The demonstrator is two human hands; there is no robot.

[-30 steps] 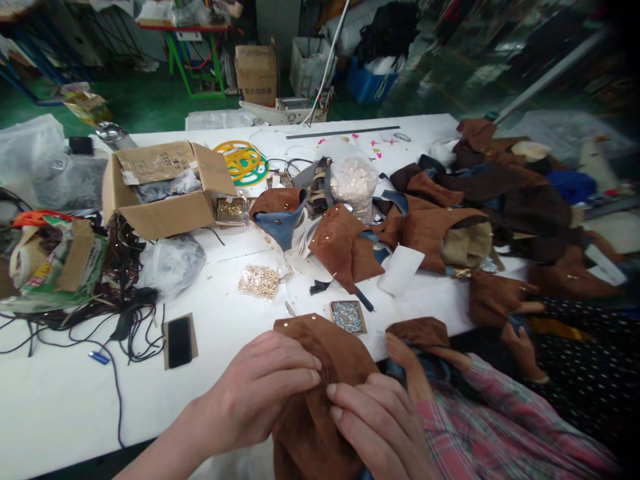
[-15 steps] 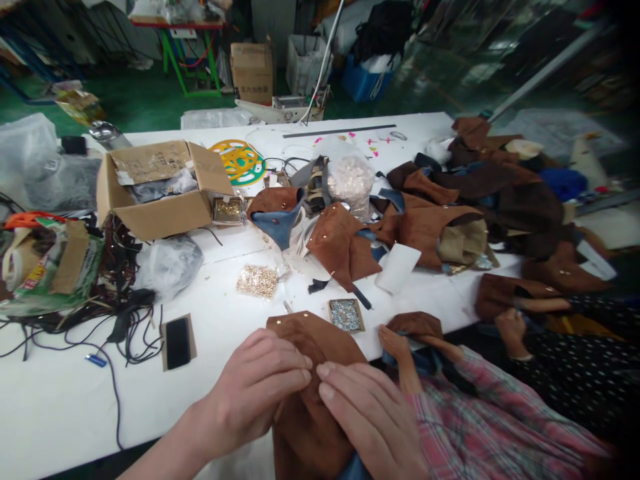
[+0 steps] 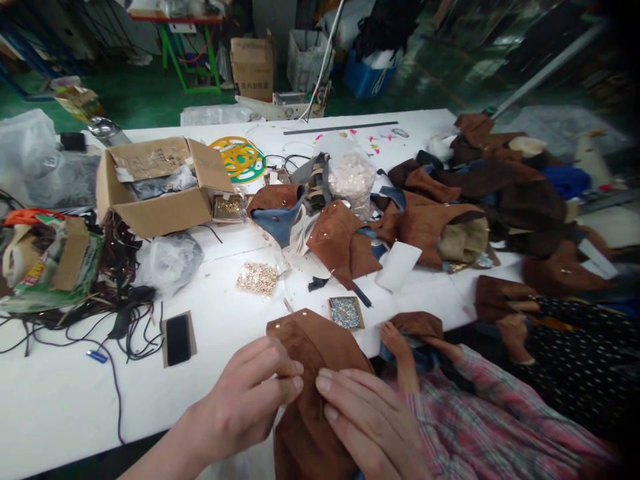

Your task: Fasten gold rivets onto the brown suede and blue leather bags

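Observation:
A brown suede piece with small metal studs at its far edge lies at the front edge of the table, under my hands. My left hand is closed in a pinch just over its surface; whatever is between thumb and finger is too small to make out. My right hand grips the right side of the same suede, fingers together on top and thumb hidden. Just beyond it sits a small box of silvery metal fittings. To its left lies a clear bag of gold-coloured studs.
At the left are a cardboard box, a phone and tangled dark cords. More brown suede pieces are heaped behind. Close on my right, a co-worker's hand handles another suede piece; a second co-worker sits beyond.
My left fingertips have drawn slightly left and down, widening the gap to my right fingers. The right hand stays on the suede, barely shifted.

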